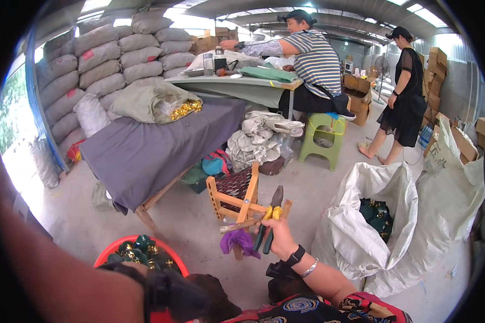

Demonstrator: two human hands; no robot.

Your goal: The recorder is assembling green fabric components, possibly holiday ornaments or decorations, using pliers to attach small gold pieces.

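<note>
My right hand (pixel 282 238), with a dark wristband and a silver bangle, is closed around a pair of pliers (pixel 277 197) with dark green and yellow handles. The plier jaws point up and away from me. Just behind them stands a small wooden folding stool (pixel 247 199) with a dark woven seat, partly hidden by the hand. A purple cloth (pixel 239 243) hangs over its near wooden bar. At the left my blurred left forearm rises close to the camera; its hand is out of the picture. Below it, a red basin (pixel 182 262) holds several dark green and gold pieces.
To the right, an open white sack (pixel 355 237) contains dark green pieces (pixel 376 218). A cloth-covered table (pixel 167 145) bears a sack of gold pieces (pixel 186 109). One person sits on a green stool (pixel 323 141) at another table; another person stands farther right. Stacked sacks (pixel 99 59) line the back left.
</note>
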